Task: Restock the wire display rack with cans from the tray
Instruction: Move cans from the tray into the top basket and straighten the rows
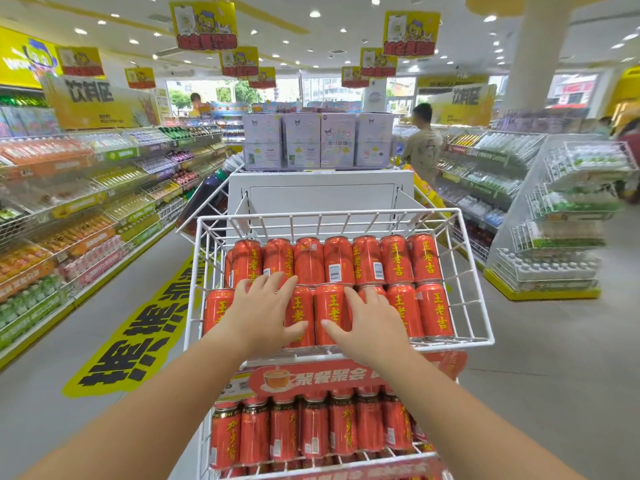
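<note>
top shelf [483, 327]: two rows of red cans [433, 308] fill it
left hand [263, 308]: fingers spread, flat on front cans
right hand [372, 325]: spread, pressing cans
lower shelf [346, 467]: full
tray: not in view
progress: probably near done, only tidying

Drink shelves [86, 188], pastel boxes [317, 140], shopper [422, 143]

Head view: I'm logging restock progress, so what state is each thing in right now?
Top basket: tilted, holding two rows of red cans.
Back row of cans: full across, lying on the slope.
Front row of cans: lying against the front rim.
Left hand: open, flat on the front cans.
Right hand: open, flat on the front cans.
Lower shelf cans: upright, packed in a row.
</note>
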The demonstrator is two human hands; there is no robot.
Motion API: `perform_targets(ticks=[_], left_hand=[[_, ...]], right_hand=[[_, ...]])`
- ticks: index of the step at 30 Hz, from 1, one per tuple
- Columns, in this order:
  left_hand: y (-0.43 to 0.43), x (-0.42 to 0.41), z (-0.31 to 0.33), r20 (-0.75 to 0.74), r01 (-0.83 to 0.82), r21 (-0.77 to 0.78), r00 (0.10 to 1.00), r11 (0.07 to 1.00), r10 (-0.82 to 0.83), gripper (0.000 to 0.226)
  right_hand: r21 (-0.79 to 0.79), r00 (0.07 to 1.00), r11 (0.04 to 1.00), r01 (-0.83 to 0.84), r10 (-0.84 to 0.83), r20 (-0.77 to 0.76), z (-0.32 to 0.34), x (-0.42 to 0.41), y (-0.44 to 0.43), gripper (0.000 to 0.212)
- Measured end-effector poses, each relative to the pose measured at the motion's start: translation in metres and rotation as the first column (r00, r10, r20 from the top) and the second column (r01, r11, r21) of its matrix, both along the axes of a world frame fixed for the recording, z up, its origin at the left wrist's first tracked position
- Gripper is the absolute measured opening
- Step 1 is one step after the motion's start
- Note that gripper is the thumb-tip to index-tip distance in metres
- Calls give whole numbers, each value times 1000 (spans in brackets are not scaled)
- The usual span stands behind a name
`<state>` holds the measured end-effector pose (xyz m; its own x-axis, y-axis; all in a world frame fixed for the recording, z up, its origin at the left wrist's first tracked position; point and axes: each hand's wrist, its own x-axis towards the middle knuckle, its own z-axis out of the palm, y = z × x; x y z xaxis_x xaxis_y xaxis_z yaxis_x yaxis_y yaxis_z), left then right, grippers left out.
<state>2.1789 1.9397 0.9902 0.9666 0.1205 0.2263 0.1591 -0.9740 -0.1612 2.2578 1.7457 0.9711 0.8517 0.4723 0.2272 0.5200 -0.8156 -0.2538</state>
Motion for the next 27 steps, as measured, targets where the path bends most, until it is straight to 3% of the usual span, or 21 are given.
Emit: perform_targets(ticks=[13, 20, 27], left_hand=[[-5, -130, -61, -34, 14, -9, 999, 1000, -14, 108], [1, -204, -144, -78, 46, 0, 996, 999, -46, 102], [-5, -245, -277, -126, 39, -92, 991, 995, -51, 97]], right_hand=[[-154, 996, 988, -34, 47, 79, -54, -130, -20, 87], [-195, 999, 980, -38, 43, 21, -141, -198, -31, 91], [-262, 990, 957, -121, 99, -96, -267, -227, -39, 90]])
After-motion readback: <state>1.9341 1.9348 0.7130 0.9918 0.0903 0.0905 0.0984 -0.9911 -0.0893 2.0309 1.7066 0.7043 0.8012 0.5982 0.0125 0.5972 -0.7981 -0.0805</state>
